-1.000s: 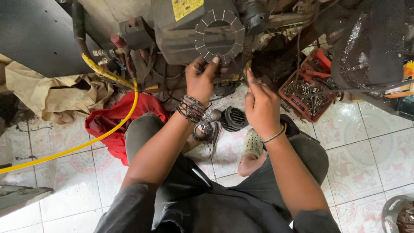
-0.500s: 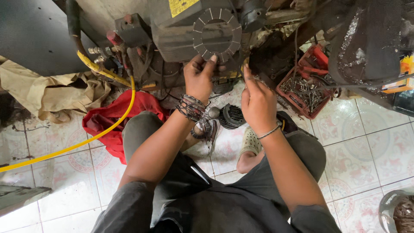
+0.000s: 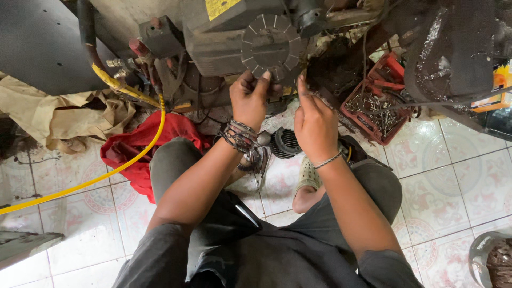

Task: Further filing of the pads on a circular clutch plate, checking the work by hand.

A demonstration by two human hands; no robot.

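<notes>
The round grey finned disc sits on the front of a grimy machine above the person's knees. The left hand curls its fingertips against the disc's lower edge. The right hand, just right of the disc, pinches something too small to tell. Further right of the disc stands a red tray of screws; a yellow hose trails off to its left.

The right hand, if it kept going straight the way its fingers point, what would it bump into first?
Probably the dark greasy machine body just above the right hand. Its fingertips already sit at that edge, beside the round finned disc. Depth is hard to judge from above.
</notes>
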